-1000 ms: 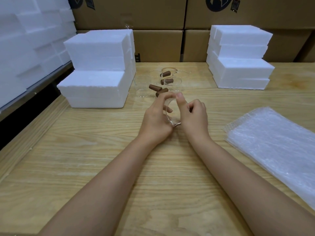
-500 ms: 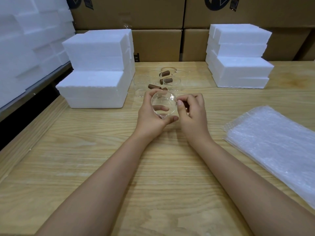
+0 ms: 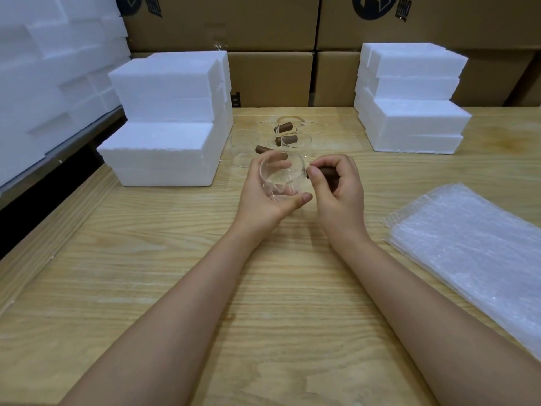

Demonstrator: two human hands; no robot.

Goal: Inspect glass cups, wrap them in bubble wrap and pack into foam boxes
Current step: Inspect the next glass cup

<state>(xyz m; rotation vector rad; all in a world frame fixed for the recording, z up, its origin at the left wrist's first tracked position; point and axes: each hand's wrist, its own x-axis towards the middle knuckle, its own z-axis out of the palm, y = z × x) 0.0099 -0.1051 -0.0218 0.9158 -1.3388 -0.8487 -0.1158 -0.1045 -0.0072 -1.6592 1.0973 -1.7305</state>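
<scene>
A clear glass cup (image 3: 282, 180) with a brown wooden handle is held above the wooden table (image 3: 146, 288), its open mouth tipped toward me. My left hand (image 3: 263, 197) cups the glass body, thumb under it and fingers behind. My right hand (image 3: 336, 189) grips the brown handle at the cup's right side. Several more glass cups with brown handles (image 3: 285, 139) stand just behind on the table. A stack of bubble wrap sheets (image 3: 474, 253) lies at the right. White foam boxes are stacked at the left (image 3: 167, 127) and at the back right (image 3: 412, 98).
Cardboard cartons (image 3: 272, 77) line the back of the table. More white foam pieces (image 3: 49, 71) are piled along the far left beyond the table edge. Bare wood lies in front of my hands.
The cup has been turned in my hands: its mouth now faces me. My right hand has shifted from the rim onto the brown handle, and the left thumb has moved under the glass.
</scene>
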